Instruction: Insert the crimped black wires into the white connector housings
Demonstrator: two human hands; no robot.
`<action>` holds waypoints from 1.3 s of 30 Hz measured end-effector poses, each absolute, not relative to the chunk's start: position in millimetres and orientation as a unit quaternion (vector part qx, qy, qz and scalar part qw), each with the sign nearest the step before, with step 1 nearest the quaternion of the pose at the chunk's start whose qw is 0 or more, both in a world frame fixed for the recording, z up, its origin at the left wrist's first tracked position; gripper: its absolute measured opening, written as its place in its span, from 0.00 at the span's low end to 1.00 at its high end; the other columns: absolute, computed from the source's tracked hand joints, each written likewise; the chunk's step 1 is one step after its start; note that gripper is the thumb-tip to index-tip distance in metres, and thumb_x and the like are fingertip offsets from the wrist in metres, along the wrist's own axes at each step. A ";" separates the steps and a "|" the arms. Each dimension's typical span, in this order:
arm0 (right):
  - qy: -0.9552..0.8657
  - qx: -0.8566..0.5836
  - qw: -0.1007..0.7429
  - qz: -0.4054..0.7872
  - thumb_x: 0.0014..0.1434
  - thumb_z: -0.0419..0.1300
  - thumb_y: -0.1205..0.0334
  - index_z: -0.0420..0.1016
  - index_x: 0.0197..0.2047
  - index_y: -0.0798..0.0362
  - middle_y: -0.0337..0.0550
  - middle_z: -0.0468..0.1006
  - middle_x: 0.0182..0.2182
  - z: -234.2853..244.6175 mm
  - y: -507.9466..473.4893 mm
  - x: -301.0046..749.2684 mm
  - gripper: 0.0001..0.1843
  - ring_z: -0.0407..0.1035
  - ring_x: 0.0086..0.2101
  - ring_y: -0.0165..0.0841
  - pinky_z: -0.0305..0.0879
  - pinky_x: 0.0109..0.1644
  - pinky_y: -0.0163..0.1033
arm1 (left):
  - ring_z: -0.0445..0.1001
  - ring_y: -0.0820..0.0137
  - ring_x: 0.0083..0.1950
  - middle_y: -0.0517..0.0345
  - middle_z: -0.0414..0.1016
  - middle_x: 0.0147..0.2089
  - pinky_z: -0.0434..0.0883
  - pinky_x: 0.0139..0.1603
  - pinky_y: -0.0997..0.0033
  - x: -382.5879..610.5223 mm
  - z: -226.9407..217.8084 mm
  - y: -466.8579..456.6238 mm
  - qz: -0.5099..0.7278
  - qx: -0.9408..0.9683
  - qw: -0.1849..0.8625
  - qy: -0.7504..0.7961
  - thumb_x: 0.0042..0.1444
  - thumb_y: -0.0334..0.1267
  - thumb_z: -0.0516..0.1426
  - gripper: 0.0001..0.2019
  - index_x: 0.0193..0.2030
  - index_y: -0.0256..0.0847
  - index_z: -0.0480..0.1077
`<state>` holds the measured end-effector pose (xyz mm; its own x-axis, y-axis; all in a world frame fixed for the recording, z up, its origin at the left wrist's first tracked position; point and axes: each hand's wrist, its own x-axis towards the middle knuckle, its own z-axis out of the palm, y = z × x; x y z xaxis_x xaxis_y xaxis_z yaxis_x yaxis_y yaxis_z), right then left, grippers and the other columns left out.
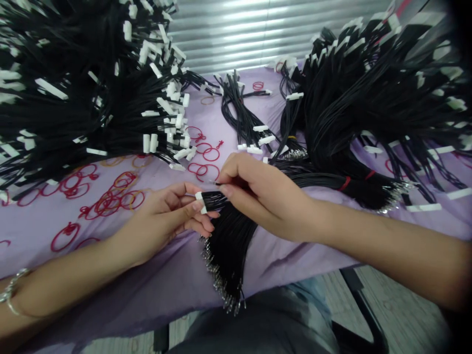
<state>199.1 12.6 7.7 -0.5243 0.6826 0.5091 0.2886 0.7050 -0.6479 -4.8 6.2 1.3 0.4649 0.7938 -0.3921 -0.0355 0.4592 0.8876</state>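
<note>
Red bands [110, 200] lie on purple cloth [291, 255] before slatted blinds [232, 37]

- White connector [200, 202], one: pinched in my left hand [165, 211], black wires running from it.
- Thin wire [217, 184], one: between my right hand's [258, 194] thumb and finger, just beside the connector.
- Black wire bundle [232, 241], metal-tipped: below the connector.
- Red bands [84, 212], several: left of the connector, on purple cloth [295, 260].
- Cable heaps, two: beyond the connector, one left [92, 98], one right [339, 103].
</note>
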 end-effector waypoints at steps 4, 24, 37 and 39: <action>-0.836 -0.312 0.378 0.249 0.58 0.57 0.71 0.69 0.28 0.57 0.36 0.69 0.25 4.1 18.8 198.8 0.06 0.62 0.28 0.23 0.57 0.33 0.29 | 0.78 0.71 0.28 0.53 0.80 0.28 0.77 0.31 0.77 -4.7 0.5 6.1 0.283 0.436 0.738 0.430 0.52 0.36 0.64 0.11 0.37 0.37 0.68; -0.887 -0.349 0.227 0.198 0.63 0.49 0.69 0.73 0.34 0.61 0.46 0.73 0.32 -7.0 5.4 185.5 0.12 0.66 0.34 0.31 0.61 0.38 0.36 | 0.78 0.72 0.31 0.57 0.77 0.31 0.78 0.37 0.75 -4.3 -2.6 5.8 0.305 0.443 0.721 0.437 0.56 0.31 0.60 0.08 0.38 0.37 0.64; -0.828 -0.415 0.261 0.273 0.57 0.58 0.68 0.71 0.27 0.56 0.35 0.67 0.23 -5.3 13.6 183.8 0.07 0.57 0.24 0.24 0.51 0.30 0.32 | 0.78 0.72 0.31 0.58 0.76 0.31 0.79 0.35 0.74 -5.8 -5.2 4.9 0.302 0.447 0.724 0.430 0.56 0.31 0.60 0.08 0.40 0.37 0.64; -0.827 -0.414 0.259 0.278 0.57 0.58 0.68 0.71 0.27 0.57 0.36 0.68 0.23 -5.1 13.4 184.6 0.07 0.58 0.25 0.24 0.51 0.30 0.32 | 0.78 0.72 0.31 0.58 0.76 0.31 0.79 0.35 0.74 -6.5 -6.2 5.5 0.302 0.451 0.724 0.426 0.56 0.31 0.59 0.08 0.40 0.36 0.64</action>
<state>184.6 13.4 -5.1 -0.5233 0.8286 0.1990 0.5405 0.5032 -0.6743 -6.5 5.5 -6.2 0.4550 0.8210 -0.3449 -0.0523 0.4113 0.9100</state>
